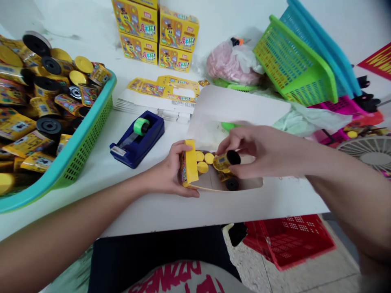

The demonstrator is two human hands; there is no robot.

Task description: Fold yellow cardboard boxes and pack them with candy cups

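Observation:
My left hand (172, 169) is wrapped round a small yellow printed box (192, 162), tilted on its side. Just right of the box's yellow panel, several round yellow lids (202, 167) show; whether they sit inside the box I cannot tell. Between the fingers of my right hand (259, 148) is a small yellow canister (222, 162) with a black end. Below it lies another canister (232, 184), black end toward me, in an open white carton (207, 181). Part of the carton's inside is hidden by my right hand.
A teal basket (91, 156) heaped with canisters stands left. Behind my left hand are a blue tape dispenser (137, 138) and flattened yellow boxes (180, 91). Stacked yellow boxes (137, 20) stand at the back. Green basket (287, 61) and fan (372, 152) are right; a red crate (290, 240) is below.

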